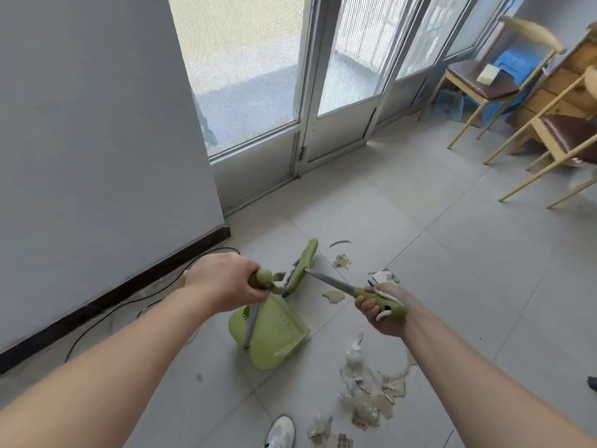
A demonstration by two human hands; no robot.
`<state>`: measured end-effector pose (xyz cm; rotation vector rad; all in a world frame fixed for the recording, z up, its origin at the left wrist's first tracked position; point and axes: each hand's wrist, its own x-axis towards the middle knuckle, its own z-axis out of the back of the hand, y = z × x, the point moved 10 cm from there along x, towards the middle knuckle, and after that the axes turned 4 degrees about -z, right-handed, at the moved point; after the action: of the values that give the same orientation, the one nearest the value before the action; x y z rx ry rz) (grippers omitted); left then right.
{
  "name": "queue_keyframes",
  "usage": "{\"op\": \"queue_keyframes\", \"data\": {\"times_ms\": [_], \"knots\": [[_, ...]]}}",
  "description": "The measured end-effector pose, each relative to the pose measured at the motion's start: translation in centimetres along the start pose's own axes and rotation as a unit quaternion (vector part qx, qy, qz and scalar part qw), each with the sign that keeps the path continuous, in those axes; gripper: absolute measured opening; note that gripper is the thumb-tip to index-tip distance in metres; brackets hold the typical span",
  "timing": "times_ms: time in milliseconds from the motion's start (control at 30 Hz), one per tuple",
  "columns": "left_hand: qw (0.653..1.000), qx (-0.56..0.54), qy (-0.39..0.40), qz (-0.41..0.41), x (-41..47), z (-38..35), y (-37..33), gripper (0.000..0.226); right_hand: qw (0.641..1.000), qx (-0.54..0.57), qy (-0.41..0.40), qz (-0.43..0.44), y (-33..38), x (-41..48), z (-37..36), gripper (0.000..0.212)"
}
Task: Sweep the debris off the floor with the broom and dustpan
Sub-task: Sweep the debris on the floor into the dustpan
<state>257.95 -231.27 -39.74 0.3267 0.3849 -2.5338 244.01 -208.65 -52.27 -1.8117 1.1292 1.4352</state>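
Observation:
My left hand [223, 282] is closed around the green knob at the top of the dustpan's grey pole. The green dustpan [271, 337] hangs just below it over the tiled floor, mouth facing right. My right hand [381, 308] grips the green handle of the broom. Its grey shaft runs up-left to the green broom head [302, 266], which sits above the dustpan. Debris [368, 392], torn beige paper and crumpled clear plastic, lies on the floor at lower right. Smaller scraps [342, 260] lie near the broom head.
A grey wall with a dark skirting board [113, 295] runs along the left, with a black cable [106, 318] on the floor beside it. Glass doors [342, 92] stand ahead. Wooden chairs [484, 85] and a desk fill the right. My white shoe [281, 431] is at the bottom.

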Motion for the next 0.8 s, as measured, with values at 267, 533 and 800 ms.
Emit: {"op": "queue_keyframes", "data": {"times_ms": [267,533,800], "knots": [[0.999,0.008,0.024,-0.035,2.7,-0.2,-0.9,0.031,0.990,0.142,-0.013,0.013,-1.0,-1.9,4.1,0.023],[0.992,0.034,0.070,-0.099,5.6,0.0,-3.4,0.029,0.976,0.217,-0.029,0.002,-6.3,-4.6,9.0,0.056],[0.980,0.073,0.091,-0.160,8.0,1.5,-5.5,0.029,0.957,0.287,-0.046,-0.009,-8.8,-5.5,10.4,0.065]]}}
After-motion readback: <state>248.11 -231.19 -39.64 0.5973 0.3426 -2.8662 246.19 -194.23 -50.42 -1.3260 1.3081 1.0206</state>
